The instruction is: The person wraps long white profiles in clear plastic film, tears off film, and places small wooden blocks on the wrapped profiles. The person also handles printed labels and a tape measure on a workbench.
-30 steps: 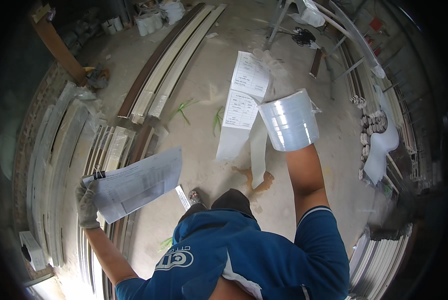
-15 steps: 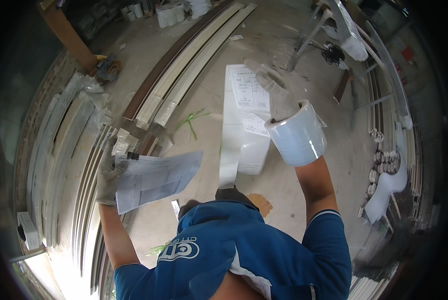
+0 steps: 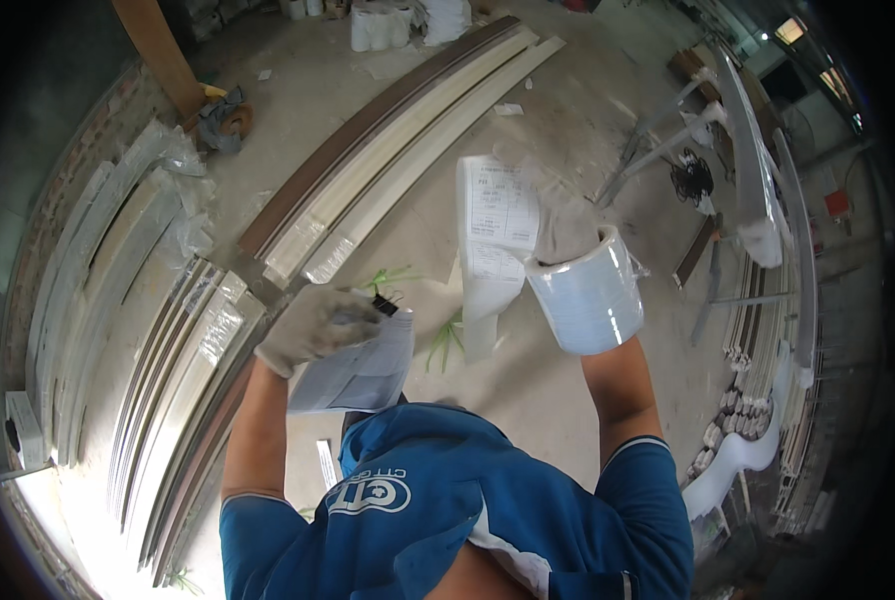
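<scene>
My left hand point(image 3: 313, 328), in a grey work glove, grips a sheaf of printed sheets point(image 3: 363, 368). A black binder clip point(image 3: 384, 305) sits at the sheaf's upper corner, by my fingertips. Across from it, my gloved right hand point(image 3: 568, 215) is closed on a long strip of printed white labels point(image 3: 495, 225). The strip hangs down toward my body. Around my right wrist sits a roll of clear stretch film point(image 3: 590, 297), with the hand passing through its core. The right fingertips are slightly blurred.
Long brown and cream profiles point(image 3: 388, 150) lie on the floor ahead. More wrapped lengths point(image 3: 98, 300) are stacked at the left. Metal racking point(image 3: 758, 180) holding profiles stands at the right, with a coiled black cable point(image 3: 692, 178) beside it. White wrapped rolls point(image 3: 381, 27) stand far off.
My left hand has swung inward with the clipped sheets, nearer the label strip. The strip in my right hand hangs differently, its lower folds no longer spread out. The whole view has shifted.
</scene>
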`<action>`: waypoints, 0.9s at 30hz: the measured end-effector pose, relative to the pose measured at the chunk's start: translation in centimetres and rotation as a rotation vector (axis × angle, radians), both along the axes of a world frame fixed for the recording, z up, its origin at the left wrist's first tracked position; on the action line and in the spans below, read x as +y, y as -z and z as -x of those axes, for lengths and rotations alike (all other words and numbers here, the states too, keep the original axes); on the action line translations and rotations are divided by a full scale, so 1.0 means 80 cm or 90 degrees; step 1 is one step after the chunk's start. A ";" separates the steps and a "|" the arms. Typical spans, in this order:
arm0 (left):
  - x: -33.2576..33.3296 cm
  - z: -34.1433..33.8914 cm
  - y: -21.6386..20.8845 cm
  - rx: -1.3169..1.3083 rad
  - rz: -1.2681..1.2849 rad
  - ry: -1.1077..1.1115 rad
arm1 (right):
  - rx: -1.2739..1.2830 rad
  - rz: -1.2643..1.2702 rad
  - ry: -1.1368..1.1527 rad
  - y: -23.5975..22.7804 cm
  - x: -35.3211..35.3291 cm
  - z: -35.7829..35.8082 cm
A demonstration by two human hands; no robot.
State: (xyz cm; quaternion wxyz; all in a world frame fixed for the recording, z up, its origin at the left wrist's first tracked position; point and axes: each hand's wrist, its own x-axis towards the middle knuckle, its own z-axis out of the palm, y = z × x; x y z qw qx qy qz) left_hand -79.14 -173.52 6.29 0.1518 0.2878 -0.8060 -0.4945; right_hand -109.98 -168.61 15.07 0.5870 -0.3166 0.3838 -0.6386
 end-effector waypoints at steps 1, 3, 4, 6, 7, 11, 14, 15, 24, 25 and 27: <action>-0.032 0.012 -0.004 -0.027 0.007 -0.011 | 0.008 0.020 -0.005 0.001 -0.030 -0.002; -0.093 0.032 -0.014 -0.049 0.066 -0.028 | 0.010 0.013 -0.054 0.001 -0.089 -0.004; -0.121 0.042 -0.021 -0.046 0.120 -0.029 | 0.021 -0.032 -0.039 -0.001 -0.114 -0.004; -0.175 0.061 -0.038 -0.063 0.132 -0.037 | -0.009 0.005 -0.103 -0.009 -0.159 -0.002; -0.199 0.071 -0.048 -0.013 0.111 -0.049 | -0.018 0.003 -0.117 -0.013 -0.181 -0.001; -0.281 0.111 -0.084 0.066 0.102 -0.028 | -0.068 -0.011 -0.135 -0.025 -0.259 0.010; -0.324 0.143 -0.093 0.092 0.018 0.020 | -0.030 -0.005 -0.144 -0.023 -0.305 0.027; -0.331 0.157 -0.091 0.109 -0.060 0.012 | 0.002 0.001 -0.135 -0.020 -0.318 0.034; -0.410 0.337 -0.056 0.186 -0.390 0.041 | 0.232 0.013 0.075 -0.031 -0.389 0.266; -0.414 0.372 -0.055 0.213 -0.414 0.033 | 0.244 0.019 0.112 -0.034 -0.393 0.303; -0.422 0.448 -0.055 0.235 -0.445 0.010 | 0.224 0.090 0.127 -0.041 -0.401 0.376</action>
